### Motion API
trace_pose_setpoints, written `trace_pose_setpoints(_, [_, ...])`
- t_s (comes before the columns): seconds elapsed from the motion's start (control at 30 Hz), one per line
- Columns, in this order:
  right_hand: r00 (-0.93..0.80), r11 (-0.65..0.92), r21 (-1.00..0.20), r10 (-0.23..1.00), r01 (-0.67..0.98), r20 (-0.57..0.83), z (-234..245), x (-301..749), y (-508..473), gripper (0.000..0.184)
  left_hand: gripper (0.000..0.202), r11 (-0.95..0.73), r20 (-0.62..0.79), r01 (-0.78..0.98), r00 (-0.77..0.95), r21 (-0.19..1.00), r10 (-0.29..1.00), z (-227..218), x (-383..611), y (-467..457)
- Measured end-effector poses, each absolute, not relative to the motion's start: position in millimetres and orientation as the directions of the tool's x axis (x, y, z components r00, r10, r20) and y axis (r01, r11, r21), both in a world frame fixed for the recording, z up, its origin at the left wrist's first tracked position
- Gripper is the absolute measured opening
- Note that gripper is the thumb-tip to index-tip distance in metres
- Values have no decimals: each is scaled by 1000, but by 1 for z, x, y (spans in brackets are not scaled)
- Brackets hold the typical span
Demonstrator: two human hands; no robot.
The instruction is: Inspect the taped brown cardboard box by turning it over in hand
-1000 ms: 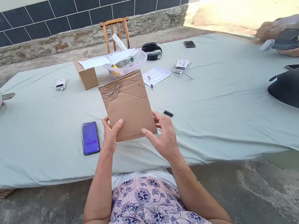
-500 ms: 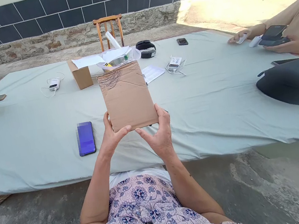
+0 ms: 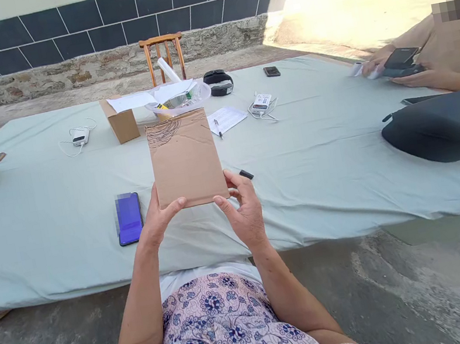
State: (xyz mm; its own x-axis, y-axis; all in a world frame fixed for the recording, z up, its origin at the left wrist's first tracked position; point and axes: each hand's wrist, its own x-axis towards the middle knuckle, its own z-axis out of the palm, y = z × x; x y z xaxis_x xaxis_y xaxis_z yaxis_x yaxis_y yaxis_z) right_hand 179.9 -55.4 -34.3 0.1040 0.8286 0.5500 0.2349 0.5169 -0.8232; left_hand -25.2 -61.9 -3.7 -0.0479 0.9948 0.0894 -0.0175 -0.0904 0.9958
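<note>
A square brown piece of cardboard (image 3: 188, 164), with dark scribbled curves at its top left, is held up in front of me, tilted over the table. My left hand (image 3: 160, 215) grips its lower left corner, thumb on the face and fingers behind. At the lower right corner, my right hand (image 3: 243, 208) has its thumb against the bottom edge and its bent fingers at the side; the fingertips are partly hidden. A small black object (image 3: 246, 174) lies just beyond my right fingers. A phone with a blue screen (image 3: 130, 219) rests left of my left hand.
On the cloth-covered table (image 3: 324, 179) stand an open cardboard box (image 3: 124, 125), a plastic basin (image 3: 183, 108) with papers, and a black headset (image 3: 219, 82). A pen (image 3: 218, 129) lies on a paper sheet (image 3: 229, 118). At right are a black bag (image 3: 445, 128) and another person's hands (image 3: 414, 81).
The cardboard has come slightly lower and left in view. My right fingers have shifted at its side edge, uncovering the small black object. The other person's hands have moved slightly.
</note>
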Motion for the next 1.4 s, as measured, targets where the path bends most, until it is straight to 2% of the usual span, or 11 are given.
trace_pose_setpoints(0.13, [111, 503, -839, 840, 207, 532, -35, 178, -54, 48, 75, -70, 68, -14, -112, 997, 991, -3, -23, -65])
trace_pose_setpoints(0.3, [143, 490, -855, 846, 170, 513, -38, 179, -53, 46, 80, -122, 121, 12, -205, 993, 971, -3, -18, -68])
trace_pose_setpoints(0.4, [159, 467, -871, 858, 154, 488, -37, 181, -53, 45, 77, -138, 148, 63, -204, 988, 968, 1, -15, -72])
trace_pose_setpoints(0.6, [170, 462, -877, 861, 131, 479, -26, 186, -58, 39, 87, -220, 258, 181, -227, 959, 939, 9, -10, -79])
trace_pose_setpoints(0.8, [179, 478, -870, 851, 123, 493, -16, 190, -66, 29, 98, -190, 293, 332, -295, 924, 909, 12, -8, -83])
trace_pose_setpoints(1.03, [144, 545, -829, 817, 122, 559, -10, 192, -69, 26, 88, -198, 338, 420, -293, 886, 894, 10, -10, -83])
trace_pose_setpoints(1.13, [145, 536, -839, 827, 88, 543, -11, 189, -67, 26, 83, -244, 418, 516, -254, 821, 872, 8, -8, -83])
trace_pose_setpoints(1.23, [116, 522, -852, 844, 43, 524, -12, 184, -67, 24, 81, -279, 512, 654, -195, 704, 836, 7, -2, -85])
trace_pose_setpoints(1.4, [116, 521, -853, 845, 47, 522, -11, 174, -70, 23, 108, -179, 481, 773, -179, 608, 858, 9, 8, -92])
